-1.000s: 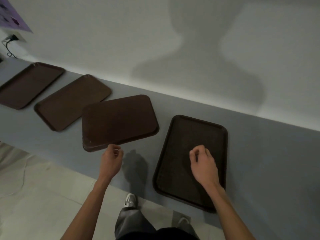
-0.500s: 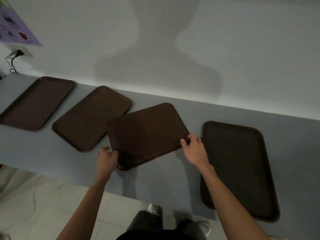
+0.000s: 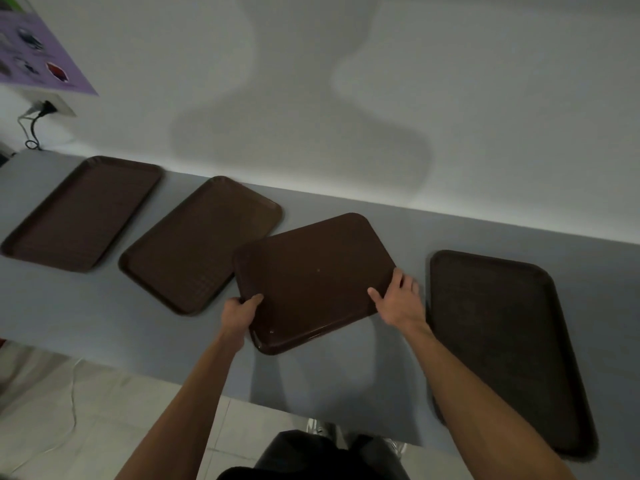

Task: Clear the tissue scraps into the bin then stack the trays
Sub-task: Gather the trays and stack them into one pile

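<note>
Tray in hand: a dark brown rectangular plastic tray (image 3: 315, 278) is off the grey counter (image 3: 104, 323), tilted, shadow under its near edge. Left hand (image 3: 242, 311) is clamped on its near-left short end, thumb on top; right hand (image 3: 398, 299) grips the right short end, fingers curled over the rim. Hands are well apart, w/ the tray's long axis running approx left-right btwn them, right end a bit farther off. Three matching brown trays lie flat: one just beside the right hand (image 3: 502, 341), one to the left (image 3: 201, 244) whose corner the held tray overlaps in view, one far left (image 3: 79, 213). All three lie long-axis away from the person, so prob. a quarter turn is needed before the held tray nests. Right hand is nearer the right-side tray, likeliest base. No tissue scraps or bin in view, so this reads as the stacking stage.
</note>
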Demonstrator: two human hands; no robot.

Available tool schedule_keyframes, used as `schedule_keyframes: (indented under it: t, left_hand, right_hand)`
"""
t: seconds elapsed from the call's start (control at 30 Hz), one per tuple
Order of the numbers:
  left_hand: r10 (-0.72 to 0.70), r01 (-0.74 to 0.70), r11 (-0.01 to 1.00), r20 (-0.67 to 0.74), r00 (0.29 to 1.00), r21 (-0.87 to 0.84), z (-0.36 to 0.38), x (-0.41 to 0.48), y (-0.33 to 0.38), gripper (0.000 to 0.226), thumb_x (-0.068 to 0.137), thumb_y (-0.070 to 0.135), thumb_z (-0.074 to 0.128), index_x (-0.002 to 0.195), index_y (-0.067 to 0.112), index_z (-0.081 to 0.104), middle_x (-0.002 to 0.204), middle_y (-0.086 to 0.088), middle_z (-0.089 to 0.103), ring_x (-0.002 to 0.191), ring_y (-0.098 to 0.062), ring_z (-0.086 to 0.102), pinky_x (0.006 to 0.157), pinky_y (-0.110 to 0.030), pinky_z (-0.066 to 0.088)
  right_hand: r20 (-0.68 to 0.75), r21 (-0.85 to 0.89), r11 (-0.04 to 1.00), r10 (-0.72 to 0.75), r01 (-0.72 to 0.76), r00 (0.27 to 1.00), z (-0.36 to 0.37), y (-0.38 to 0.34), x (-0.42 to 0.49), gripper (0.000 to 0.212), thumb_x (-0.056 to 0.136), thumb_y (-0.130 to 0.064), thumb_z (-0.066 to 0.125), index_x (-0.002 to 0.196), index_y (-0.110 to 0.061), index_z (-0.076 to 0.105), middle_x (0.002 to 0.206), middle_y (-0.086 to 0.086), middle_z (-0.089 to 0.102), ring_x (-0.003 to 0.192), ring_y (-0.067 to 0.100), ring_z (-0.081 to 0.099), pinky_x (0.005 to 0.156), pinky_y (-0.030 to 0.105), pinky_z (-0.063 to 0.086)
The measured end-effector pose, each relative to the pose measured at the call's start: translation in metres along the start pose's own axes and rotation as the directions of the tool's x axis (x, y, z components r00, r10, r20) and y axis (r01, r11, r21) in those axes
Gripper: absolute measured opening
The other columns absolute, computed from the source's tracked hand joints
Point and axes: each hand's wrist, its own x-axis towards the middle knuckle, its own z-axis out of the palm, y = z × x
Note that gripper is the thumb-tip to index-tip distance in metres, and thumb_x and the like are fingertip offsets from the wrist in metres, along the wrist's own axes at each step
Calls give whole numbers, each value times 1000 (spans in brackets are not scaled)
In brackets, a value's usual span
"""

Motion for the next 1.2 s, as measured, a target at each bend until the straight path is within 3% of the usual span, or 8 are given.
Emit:
schedule_keyframes:
  t: [0.23,0.5,0.63,0.77,0.87,0.93,1.07,1.2]
  left_hand:
    - [79,-59,932,41,996,-356,-6,-26,-2,34,82,34,87,108,18,71,102,-8,79,94,-28,76,92,-48,61]
    - [459,-410,832,50,887,-375,-17,-92,75,27,87,21,83,112,18,76,103,-5,80,96,-26,78,80,-40,64]
    - [683,-654,728,139,717,-203,-21,-128,110,22,87,24,84,105,15,77,100,-2,80,94,-20,77,79,-41,64]
    - [755,-766,635,291,588,-100,-14,-156,120,30,85,39,85,98,14,78,89,-3,80,86,-24,78,75,-52,63]
    - [825,-892,451,372,427,23,2,-168,118,39,86,45,83,69,15,64,57,10,56,51,-9,57,47,-34,47]
    - [864,-960,268,422,275,78,15,-177,116,36,89,41,80,66,23,58,56,13,49,48,0,45,47,-23,37]
    - [815,-977,-197,568,-116,82,38,-174,98,27,100,45,68,95,20,74,104,9,74,86,-8,73,66,-33,58]
    - [756,-907,-373,631,-174,197,49,-167,81,41,98,61,59,89,21,67,122,6,72,98,-14,73,69,-32,60]
  right_hand:
    - [-36,84,996,41,-38,999,27,-2,-24,83,106,-66,22,169,-18,-3,172,16,11,158,37,13,127,51,22]
    - [150,414,902,62,-120,987,-17,3,-22,75,109,-56,44,168,-18,19,170,12,31,154,33,35,125,43,30]
    - [186,657,732,70,-177,980,-56,-7,-42,73,102,-69,43,159,-23,43,158,4,52,141,27,53,120,49,41]
    - [250,896,364,65,-256,966,-96,-29,-73,70,100,-70,48,155,-26,47,146,9,59,118,29,69,95,51,60]
    - [231,972,34,21,-232,973,-134,-46,-99,75,93,-76,49,151,-29,47,136,20,62,110,41,74,86,58,62]
    - [194,975,-102,-19,-195,981,-156,-50,-112,78,91,-79,48,152,-30,44,134,23,63,109,47,73,85,63,60]
    - [143,980,-138,-15,-144,990,-181,-41,-127,81,85,-79,63,144,-22,61,131,14,72,117,34,71,94,56,54]
    - [165,986,-46,79,-161,983,-186,-23,-131,30,100,-31,61,116,-8,73,112,12,77,94,26,76,75,39,58]
